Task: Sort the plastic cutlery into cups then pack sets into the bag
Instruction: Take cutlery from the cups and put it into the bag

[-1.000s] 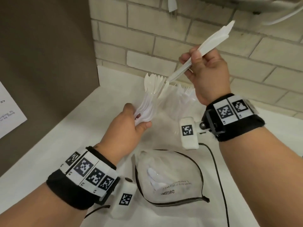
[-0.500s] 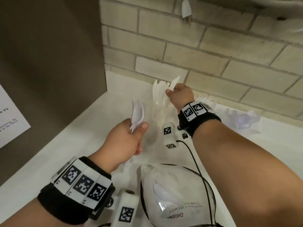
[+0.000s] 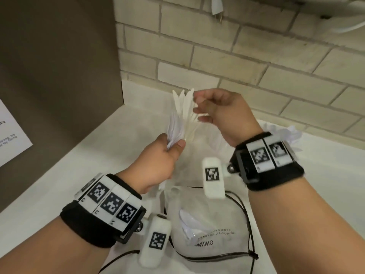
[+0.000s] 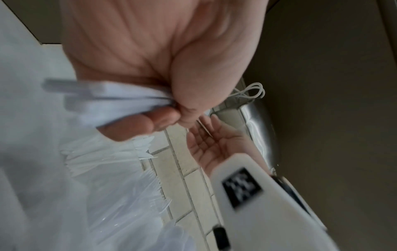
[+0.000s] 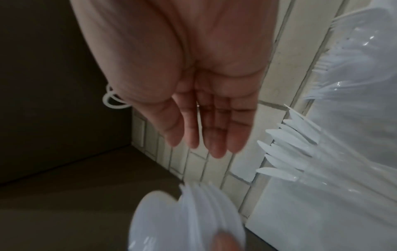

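My left hand grips bunch of spoons above bag — my right hand beside knives, fingers loose, grasping nothing.

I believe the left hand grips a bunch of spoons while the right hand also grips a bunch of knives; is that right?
Not quite: the right hand holds nothing, as the right wrist view shows, its fingers straight. The left hand does grip the spoons.

Right hand has let go of knives (now empty).
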Demonstrator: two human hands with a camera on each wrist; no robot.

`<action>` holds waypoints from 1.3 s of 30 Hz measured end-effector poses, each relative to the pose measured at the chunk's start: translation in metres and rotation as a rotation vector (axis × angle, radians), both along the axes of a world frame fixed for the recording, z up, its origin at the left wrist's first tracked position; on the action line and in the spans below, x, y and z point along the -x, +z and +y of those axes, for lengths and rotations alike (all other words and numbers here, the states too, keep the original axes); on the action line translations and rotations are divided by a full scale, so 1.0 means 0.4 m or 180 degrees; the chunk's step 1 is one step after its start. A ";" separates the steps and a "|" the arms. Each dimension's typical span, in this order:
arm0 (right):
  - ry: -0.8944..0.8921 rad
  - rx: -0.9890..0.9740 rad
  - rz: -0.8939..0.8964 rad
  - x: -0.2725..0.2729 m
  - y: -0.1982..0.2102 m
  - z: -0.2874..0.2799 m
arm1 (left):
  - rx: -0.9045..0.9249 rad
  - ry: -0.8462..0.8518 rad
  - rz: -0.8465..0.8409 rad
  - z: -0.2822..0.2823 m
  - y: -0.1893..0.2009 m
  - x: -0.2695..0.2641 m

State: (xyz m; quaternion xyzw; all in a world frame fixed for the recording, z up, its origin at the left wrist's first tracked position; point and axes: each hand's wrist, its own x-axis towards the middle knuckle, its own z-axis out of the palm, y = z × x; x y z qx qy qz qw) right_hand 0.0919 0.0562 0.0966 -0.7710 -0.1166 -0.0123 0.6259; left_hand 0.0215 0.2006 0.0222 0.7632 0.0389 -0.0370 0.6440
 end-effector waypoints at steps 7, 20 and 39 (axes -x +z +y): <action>0.0262 0.0251 0.0497 0.166 -0.055 -0.028 | 0.1244 -0.0847 0.0123 -0.024 0.030 0.041; -0.0608 0.0287 0.0299 0.226 -0.083 -0.039 | 0.1385 -0.1093 0.0322 -0.059 0.032 0.062; -0.1373 -0.1768 0.0369 0.201 -0.078 -0.059 | 0.1584 -0.0841 0.0605 -0.055 0.025 0.047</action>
